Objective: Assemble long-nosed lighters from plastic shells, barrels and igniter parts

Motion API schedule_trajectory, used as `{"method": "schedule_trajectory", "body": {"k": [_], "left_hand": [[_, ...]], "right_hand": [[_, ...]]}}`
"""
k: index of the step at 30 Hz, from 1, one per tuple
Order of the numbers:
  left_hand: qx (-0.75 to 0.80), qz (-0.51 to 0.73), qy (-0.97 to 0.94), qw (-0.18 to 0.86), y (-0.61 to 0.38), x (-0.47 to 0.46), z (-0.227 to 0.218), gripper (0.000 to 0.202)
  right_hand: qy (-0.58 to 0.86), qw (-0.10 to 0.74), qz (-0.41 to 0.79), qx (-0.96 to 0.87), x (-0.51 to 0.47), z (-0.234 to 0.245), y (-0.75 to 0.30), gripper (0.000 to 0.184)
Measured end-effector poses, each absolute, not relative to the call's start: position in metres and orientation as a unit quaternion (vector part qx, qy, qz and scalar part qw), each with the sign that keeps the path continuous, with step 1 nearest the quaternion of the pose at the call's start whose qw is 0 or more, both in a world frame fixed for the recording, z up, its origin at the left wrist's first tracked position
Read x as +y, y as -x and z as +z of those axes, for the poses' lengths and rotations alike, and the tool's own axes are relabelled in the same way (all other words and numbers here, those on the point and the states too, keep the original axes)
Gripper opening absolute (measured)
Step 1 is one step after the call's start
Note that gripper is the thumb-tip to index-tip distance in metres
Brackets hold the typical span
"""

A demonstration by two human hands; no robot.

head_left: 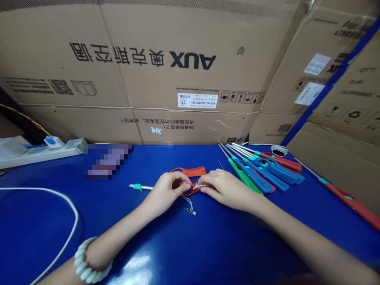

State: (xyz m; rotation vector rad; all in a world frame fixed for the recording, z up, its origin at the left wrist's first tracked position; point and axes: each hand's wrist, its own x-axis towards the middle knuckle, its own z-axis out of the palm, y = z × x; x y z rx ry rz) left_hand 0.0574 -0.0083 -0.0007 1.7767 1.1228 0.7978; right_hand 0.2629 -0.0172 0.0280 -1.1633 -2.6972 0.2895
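In the head view a lighter's red casing half [194, 191] lies on the blue table between my hands. My left hand [166, 190] rests over its left part, thumb and fingertips pinched together; what they grip is hidden. My right hand [227, 188] is closed from the right, pinching a small pale, thin part [204, 185] above the casing. A metal lighter tube [146, 187] with a green collar [137, 187] sticks out left of my left hand. White wires [189, 201] run out below the casing to a small part [191, 211]. Behind my fingers lies another orange-red casing half [194, 171].
Several long-necked lighters, including a blue one [276, 178], are piled at right; another red lighter [353, 204] lies farther right. Cardboard [133, 87] walls the back. A power strip [68, 147], a blurred-out object [108, 160] and a white cable [75, 213] are at left.
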Motion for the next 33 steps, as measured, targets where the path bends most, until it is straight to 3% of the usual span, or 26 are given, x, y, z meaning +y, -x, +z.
{"method": "schedule_trajectory", "body": {"k": [12,33], "left_hand": [[0.455,0.309,-0.727,0.411,-0.0587,-0.0098,-0.0009,0.025],[0.443,0.310,-0.756,0.369,-0.0603,-0.0140,-0.0035,0.013]], "right_hand": [[0.388,0.115,0.101,-0.909,-0.0169,0.0265,-0.2640,0.015],[0.384,0.092,0.065,-0.916,-0.0191,0.0240,-0.2589,0.015]]}}
